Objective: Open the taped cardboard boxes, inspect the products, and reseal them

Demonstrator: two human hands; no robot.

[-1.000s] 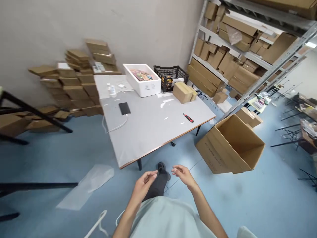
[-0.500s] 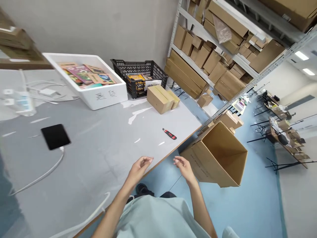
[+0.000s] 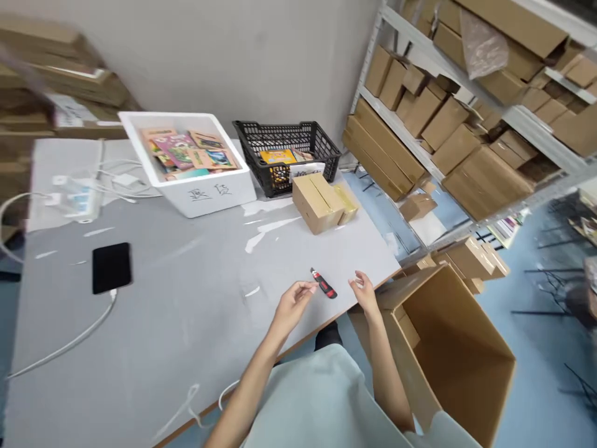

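grey wall at back, blue floor off to the r., metal shelving back r. full of brown cartons. pale grey table w/ torn white patches fills most of the view. red & black utility knife lies flat on it nr the r. front edge, btwn the two hands. left hand is released, thumb & fingers bent close together, fingertips right by the knife; can't tell if they touch it. right hand also released, fingers loosely curled, at the table edge just r. of the knife, apart from it. big open carton stands beside the table, r. side. along table back, l. to r.: white foam box w/ handwriting on front & colourful packs inside; black plastic crate w/ orange-yellow pack in it; closed brown box in front of crate, smaller taped box just beside it. far l.: white power strip, & nearer the front a dark-screened phone w/ white cable plugged in. stacked cartons back l., blurred.
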